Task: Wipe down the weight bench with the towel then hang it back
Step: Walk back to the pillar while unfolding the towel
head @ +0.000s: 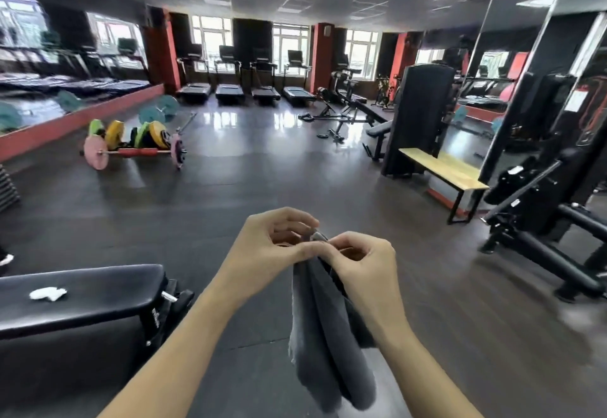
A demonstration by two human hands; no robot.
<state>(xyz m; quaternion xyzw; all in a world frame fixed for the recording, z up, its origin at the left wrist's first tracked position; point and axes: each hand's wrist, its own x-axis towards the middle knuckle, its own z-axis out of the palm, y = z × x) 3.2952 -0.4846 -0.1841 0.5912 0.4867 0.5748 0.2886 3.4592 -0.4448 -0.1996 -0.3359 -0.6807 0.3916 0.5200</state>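
Both hands pinch the top edge of the grey towel (pixel 328 335) — left hand (pixel 276 240), right hand (pixel 361 256) — hanging mid-air beside the black bench surface (pixel 92 289). Spread it flat before wiping — likely starting at the white blob (pixel 47 293).

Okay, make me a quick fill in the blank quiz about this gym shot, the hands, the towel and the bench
1. Both hands pinch the top edge of a dark grey ____, which hangs down between the forearms.
2. The left hand and right hand hold it above the ____, not over the bench.
3. A crumpled ____ scrap lies on the black weight bench.

Missing words: towel; floor; white
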